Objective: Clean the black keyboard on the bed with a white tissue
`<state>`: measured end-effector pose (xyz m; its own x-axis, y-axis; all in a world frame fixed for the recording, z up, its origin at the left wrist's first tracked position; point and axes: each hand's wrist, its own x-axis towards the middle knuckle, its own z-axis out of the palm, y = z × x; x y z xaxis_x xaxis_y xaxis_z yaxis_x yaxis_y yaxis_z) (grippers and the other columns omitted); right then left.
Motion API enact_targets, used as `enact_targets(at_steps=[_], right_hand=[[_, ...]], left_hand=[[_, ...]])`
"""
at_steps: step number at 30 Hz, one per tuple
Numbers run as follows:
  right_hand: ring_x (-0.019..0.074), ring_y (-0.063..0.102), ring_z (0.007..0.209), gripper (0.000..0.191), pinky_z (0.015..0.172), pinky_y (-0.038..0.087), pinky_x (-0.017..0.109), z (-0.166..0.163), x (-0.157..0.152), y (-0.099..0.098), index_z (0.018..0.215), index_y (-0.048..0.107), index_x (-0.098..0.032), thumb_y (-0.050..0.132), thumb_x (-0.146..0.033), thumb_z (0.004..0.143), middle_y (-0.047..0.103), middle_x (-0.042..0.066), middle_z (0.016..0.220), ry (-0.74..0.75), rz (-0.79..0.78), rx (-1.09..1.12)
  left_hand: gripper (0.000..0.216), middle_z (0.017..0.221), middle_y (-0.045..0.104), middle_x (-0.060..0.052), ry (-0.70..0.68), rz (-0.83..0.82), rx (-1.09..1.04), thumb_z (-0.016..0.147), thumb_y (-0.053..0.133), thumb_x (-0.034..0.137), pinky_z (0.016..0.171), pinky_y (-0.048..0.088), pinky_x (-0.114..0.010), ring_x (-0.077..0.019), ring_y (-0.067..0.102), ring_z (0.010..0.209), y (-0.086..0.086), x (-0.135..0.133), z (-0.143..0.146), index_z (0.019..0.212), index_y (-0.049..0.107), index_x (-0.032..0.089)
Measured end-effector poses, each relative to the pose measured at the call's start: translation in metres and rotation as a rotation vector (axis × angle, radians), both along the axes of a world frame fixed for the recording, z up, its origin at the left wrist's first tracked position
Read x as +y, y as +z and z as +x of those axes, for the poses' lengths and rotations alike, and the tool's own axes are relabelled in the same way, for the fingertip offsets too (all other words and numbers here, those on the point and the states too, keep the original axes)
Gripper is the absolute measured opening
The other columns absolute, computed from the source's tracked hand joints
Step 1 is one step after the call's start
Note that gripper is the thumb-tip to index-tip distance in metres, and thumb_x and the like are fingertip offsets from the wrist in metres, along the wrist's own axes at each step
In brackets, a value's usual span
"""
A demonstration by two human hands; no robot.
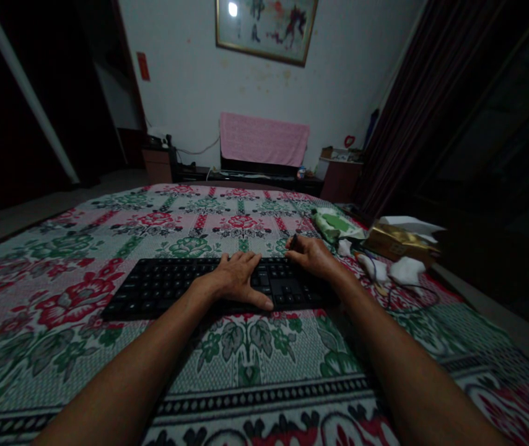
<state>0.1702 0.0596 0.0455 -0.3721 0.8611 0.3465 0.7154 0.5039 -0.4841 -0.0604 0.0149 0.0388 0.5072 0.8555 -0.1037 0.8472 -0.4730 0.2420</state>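
Keyboard [129,291], black, lies across the middle of my view on a flowered cloth [246,381] that runs to the lower edge. I have the left hand [236,282] spread flat on its keys, gripping nothing; apart from it, the right hand [316,255] is at the far right edge, thumb and fingers pinched on a small dark object [294,241] I can't identify. At right I see white crumpled pieces [406,271], a gold box [399,243] and a green-and-white packet [336,224]. Beyond, upper centre, a pink towel [264,137] hangs below a framed picture [267,28].
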Motion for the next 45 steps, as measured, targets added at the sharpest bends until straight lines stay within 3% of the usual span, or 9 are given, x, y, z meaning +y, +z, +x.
enact_targets(at_steps=[18,32,40,45], right_hand=[[0.0150,0.059,0.071,0.016,0.065,0.042,0.023,0.001,-0.007,0.013,0.085,0.062,-0.017,0.051,-0.029,0.083,0.067,0.003,0.075,0.087,-0.046,-0.127],[0.0168,0.063,0.075,0.018,0.071,0.046,0.026,0.006,0.002,0.000,0.088,0.063,-0.016,0.059,-0.031,0.078,0.069,0.003,0.081,0.012,-0.025,0.043],[0.0174,0.062,0.074,0.016,0.068,0.044,0.026,0.004,0.002,0.008,0.089,0.063,-0.016,0.057,-0.027,0.079,0.068,0.005,0.081,0.063,-0.012,-0.103],[0.0165,0.059,0.070,0.015,0.065,0.043,0.025,0.005,0.007,0.009,0.087,0.063,-0.016,0.056,-0.028,0.079,0.067,0.003,0.075,0.076,-0.064,-0.085]], left_hand=[[0.122,0.153,0.019,-0.015,-0.008,-0.013,0.006,0.049,0.053,0.083,0.110,0.011,-0.058,-0.0402,0.016,0.139,0.003,-0.001,0.000,0.147,0.018,0.020],[0.124,0.154,0.018,-0.015,-0.005,-0.027,-0.011,0.049,0.053,0.083,0.110,0.009,-0.060,-0.0398,0.014,0.139,0.002,0.000,0.000,0.148,0.017,0.018],[0.126,0.154,0.018,-0.016,-0.004,-0.036,-0.005,0.048,0.053,0.084,0.110,0.008,-0.059,-0.0395,0.013,0.139,0.005,-0.003,0.001,0.148,0.017,0.016],[0.123,0.154,0.018,-0.015,-0.004,-0.033,0.001,0.050,0.053,0.083,0.111,0.008,-0.059,-0.0386,0.015,0.139,0.004,-0.001,0.000,0.148,0.017,0.019]])
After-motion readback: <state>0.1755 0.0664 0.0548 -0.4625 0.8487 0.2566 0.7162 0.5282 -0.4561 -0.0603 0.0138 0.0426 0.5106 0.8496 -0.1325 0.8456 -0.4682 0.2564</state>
